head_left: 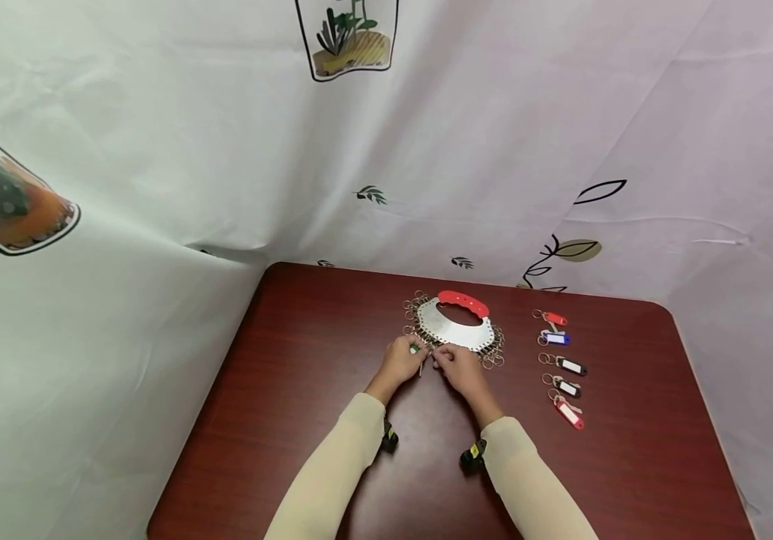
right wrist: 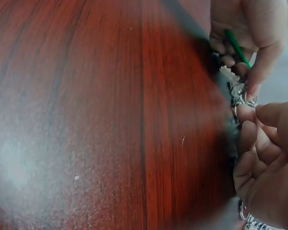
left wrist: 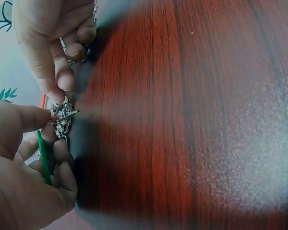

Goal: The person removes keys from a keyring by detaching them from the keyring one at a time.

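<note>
A crescent-shaped silver key holder with a red grip lies on the table, fringed with chains and rings. At its near edge, my left hand holds a green key tag among its fingers. A silver key with a toothed blade sticks out beside that tag. Close against the left fingertips, the thumb and forefinger of my right hand pinch at the small metal rings on the holder's edge. The fingertips hide which ring is pinched.
On the right of the dark red table, several tagged keys lie in a column: a red tag, a blue tag, black tags and another red tag. A printed white cloth hangs behind the table.
</note>
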A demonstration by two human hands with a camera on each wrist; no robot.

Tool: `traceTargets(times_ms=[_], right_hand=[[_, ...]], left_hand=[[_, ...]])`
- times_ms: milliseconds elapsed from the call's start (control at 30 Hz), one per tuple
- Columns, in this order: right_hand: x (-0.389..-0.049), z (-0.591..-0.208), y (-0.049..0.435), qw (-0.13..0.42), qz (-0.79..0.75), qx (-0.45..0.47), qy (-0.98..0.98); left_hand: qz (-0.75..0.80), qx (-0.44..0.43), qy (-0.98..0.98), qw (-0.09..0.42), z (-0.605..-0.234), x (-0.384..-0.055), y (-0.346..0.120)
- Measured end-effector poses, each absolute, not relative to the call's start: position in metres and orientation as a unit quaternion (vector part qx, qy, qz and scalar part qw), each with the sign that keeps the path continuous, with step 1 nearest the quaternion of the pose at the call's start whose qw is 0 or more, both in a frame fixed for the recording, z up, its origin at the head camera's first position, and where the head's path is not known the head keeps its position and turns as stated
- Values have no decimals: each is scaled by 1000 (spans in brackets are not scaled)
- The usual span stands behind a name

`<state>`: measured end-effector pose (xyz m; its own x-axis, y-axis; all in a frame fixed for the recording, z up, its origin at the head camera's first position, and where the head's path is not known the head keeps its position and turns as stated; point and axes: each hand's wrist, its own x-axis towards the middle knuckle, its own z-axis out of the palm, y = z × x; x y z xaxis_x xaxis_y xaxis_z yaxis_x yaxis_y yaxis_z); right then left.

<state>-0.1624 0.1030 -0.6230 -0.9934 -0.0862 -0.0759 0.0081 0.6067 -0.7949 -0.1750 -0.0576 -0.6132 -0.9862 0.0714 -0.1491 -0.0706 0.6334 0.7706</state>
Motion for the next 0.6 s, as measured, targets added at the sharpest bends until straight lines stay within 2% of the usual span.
traceTargets(times_ms=[167, 367, 600], right_hand=[[-164, -618, 101, 69, -476, 38, 876], [-166, -618, 99, 75, -441, 86, 890], [-169, -619, 99, 74, -457, 95, 881]], left_hand=[[419, 17, 905, 71, -616, -175, -58], [391, 56, 918, 34, -616, -172, -56], [405, 43, 912, 42, -615, -174, -54]])
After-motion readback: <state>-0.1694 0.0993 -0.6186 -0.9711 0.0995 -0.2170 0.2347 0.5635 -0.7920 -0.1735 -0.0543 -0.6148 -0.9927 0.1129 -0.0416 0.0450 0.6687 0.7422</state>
